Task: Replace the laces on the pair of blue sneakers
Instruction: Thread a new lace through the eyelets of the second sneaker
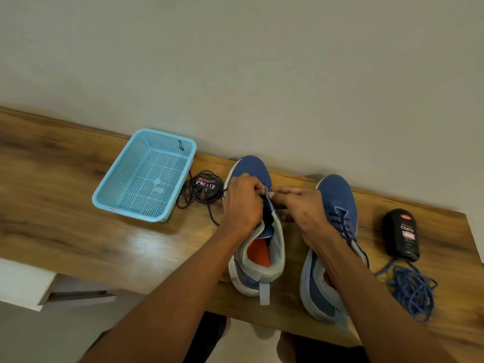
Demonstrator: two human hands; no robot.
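Two blue sneakers stand side by side on the wooden table, toes towards the wall. The left sneaker [255, 231] has its tongue pulled up and an orange insole showing. My left hand [242, 203] and my right hand [298, 205] meet over its eyelets, both pinching a dark navy lace [209, 205] that trails off to the left across the table. The right sneaker [337, 231] is laced with a dark lace. A loose pile of lighter blue lace [411, 289] lies to its right.
A light blue plastic basket [145, 176] sits at the left. A round polish tin [206, 189] lies between the basket and the left sneaker. A black polish bottle [402, 234] lies at the right. The wall runs right behind the table [65, 205].
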